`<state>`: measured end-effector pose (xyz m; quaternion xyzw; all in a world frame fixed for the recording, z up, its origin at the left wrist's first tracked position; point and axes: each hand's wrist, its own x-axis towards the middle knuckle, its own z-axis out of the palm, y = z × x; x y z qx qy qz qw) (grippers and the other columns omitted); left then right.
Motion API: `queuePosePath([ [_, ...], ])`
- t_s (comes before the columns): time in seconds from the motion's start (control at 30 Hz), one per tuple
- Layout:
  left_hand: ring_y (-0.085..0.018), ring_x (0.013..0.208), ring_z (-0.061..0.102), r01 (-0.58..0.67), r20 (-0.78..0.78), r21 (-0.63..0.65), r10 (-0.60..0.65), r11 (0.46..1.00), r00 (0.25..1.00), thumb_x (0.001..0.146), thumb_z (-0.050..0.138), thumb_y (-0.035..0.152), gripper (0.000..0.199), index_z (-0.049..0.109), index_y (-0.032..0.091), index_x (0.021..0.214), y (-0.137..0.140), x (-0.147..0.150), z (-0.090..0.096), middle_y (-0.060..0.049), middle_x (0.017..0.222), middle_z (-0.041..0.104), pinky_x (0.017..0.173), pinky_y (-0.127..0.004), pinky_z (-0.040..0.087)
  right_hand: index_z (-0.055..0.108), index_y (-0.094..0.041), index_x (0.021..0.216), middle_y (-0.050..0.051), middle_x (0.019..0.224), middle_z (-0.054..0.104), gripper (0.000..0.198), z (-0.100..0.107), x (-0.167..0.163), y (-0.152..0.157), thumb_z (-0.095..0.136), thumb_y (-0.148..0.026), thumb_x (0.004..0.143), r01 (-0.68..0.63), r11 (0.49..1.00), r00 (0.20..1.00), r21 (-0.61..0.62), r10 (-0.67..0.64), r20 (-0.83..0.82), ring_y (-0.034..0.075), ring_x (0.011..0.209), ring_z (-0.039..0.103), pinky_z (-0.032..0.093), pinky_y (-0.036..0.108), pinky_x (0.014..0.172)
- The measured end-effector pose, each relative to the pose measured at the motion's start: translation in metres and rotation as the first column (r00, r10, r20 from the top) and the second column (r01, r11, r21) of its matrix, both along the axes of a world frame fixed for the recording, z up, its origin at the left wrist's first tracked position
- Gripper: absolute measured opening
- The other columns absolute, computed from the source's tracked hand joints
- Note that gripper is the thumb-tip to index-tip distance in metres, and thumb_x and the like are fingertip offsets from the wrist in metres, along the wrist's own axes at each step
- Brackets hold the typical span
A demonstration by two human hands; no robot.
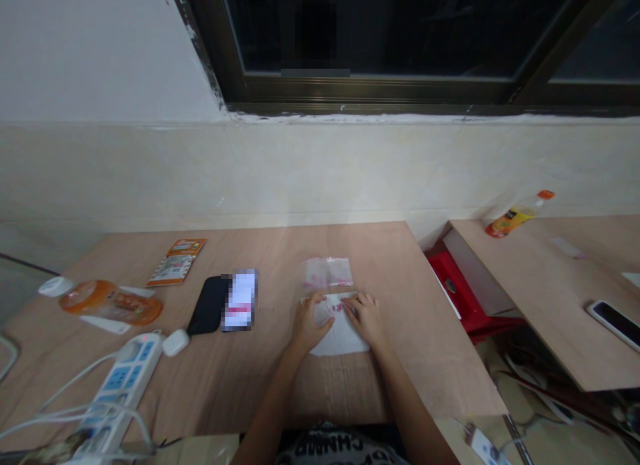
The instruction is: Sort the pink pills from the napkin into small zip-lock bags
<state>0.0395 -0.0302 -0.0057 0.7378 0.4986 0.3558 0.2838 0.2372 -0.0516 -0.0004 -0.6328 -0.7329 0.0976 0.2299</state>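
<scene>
A white sheet (340,341), cloth or paper, lies on the table in front of me with a small red pattern near its top. My left hand (311,323) rests on its left side, fingers spread and thumb stretched inward. On the right, my right hand (369,316) has bent fingers, their tips close together at the red pattern; whatever they may pinch is too small to make out. Just beyond the sheet lie clear plastic bags (327,273) with pinkish marks.
Left on the table (400,265) are an orange drink bottle (113,301) on its side, an orange packet (177,261), a black phone (206,306), a lit phone (240,301), a white charger (176,343) and a power strip (125,385). A second table (545,285) stands right, holding another bottle (517,217).
</scene>
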Motion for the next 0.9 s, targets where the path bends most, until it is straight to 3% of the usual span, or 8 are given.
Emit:
queuePosePath([
  [0.5, -0.023, 0.103, 0.061, -0.008, 0.148, -0.105, 0.023, 0.994, 0.989, 0.064, 0.074, 0.025, 0.075, 0.044, 0.024, 0.133, 0.002, -0.003, -0.006, -0.007, 0.111, 0.066, 0.098, -0.042, 0.047, 0.068, -0.027, 0.102, 0.006, 0.100, 0.065, 0.022, 0.000, 0.000, 0.001, 0.050, -0.035, 0.096, -0.007, 1.000, 1.000, -0.027, 0.007, 0.006, 0.023, 0.098, 0.052, 0.032, 0.035, 0.082],
  [0.73, -0.025, 0.101, 0.062, 0.002, 0.139, -0.069, 0.008, 0.998, 0.990, 0.062, 0.076, 0.024, 0.074, 0.046, 0.022, 0.130, 0.003, -0.003, -0.003, -0.007, 0.109, 0.067, 0.095, -0.047, 0.048, 0.067, -0.025, 0.099, 0.005, 0.100, 0.067, 0.022, 0.006, -0.001, 0.002, 0.048, -0.035, 0.096, 0.036, 0.999, 0.995, -0.021, -0.038, -0.092, 0.023, 0.096, 0.054, 0.032, 0.035, 0.082],
  [0.9, -0.024, 0.101, 0.062, 0.025, 0.141, -0.067, -0.016, 0.997, 0.990, 0.063, 0.075, 0.025, 0.075, 0.044, 0.022, 0.132, 0.003, -0.003, -0.002, -0.007, 0.111, 0.067, 0.096, -0.048, 0.047, 0.067, -0.025, 0.096, 0.004, 0.097, 0.068, 0.024, 0.013, -0.015, 0.004, 0.048, -0.041, 0.096, -0.058, 0.998, 0.981, -0.028, 0.052, -0.188, 0.023, 0.096, 0.055, 0.033, 0.035, 0.084],
])
